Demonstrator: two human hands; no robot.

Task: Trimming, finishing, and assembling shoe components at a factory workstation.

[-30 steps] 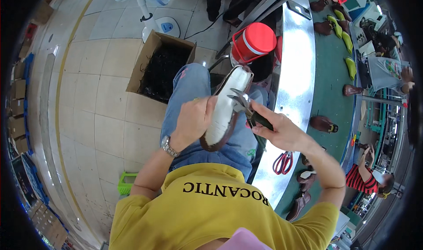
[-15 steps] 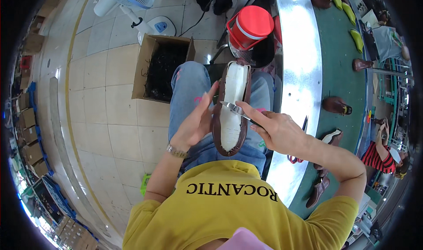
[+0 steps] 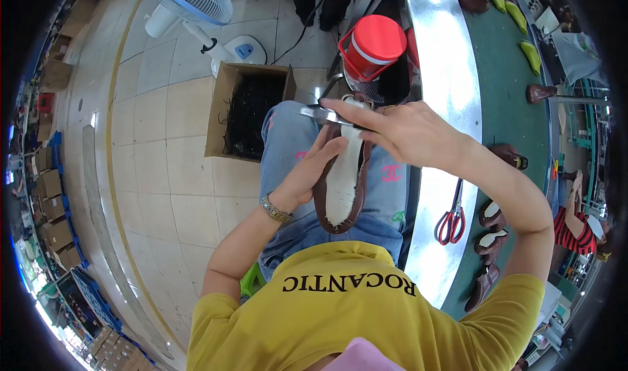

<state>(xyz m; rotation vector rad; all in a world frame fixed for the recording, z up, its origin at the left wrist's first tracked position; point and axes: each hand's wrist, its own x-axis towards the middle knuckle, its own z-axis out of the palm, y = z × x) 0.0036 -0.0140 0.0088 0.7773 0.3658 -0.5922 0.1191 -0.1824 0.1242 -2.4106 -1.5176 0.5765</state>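
A brown leather shoe upper [image 3: 320,204] lies bottom-up on my lap, its whitish insole [image 3: 342,188] showing and the leather edge folded round it. My left hand [image 3: 313,168] grips its left side, fingers against the leather and a fingertip over the insole. In my right hand [image 3: 409,129] is a pair of silver pliers [image 3: 320,114], held across the far part of the shoe with the head pointing left. The right hand hides part of the shoe and the handles of the pliers.
Left of my knees stands a cardboard box [image 3: 216,113] of black scraps, near a fan [image 3: 239,50]. Ahead is a red-lidded bucket [image 3: 376,37]. On my right runs a metal bench edge [image 3: 445,96] with red-handled scissors [image 3: 451,226], beside a green belt [image 3: 507,116] bearing shoes.
My right hand has moved the pliers away from me, from mid-shoe toward its far end. My left hand's fingers now overlap the insole's edge. The view has shifted slightly, and the scissors show fully.
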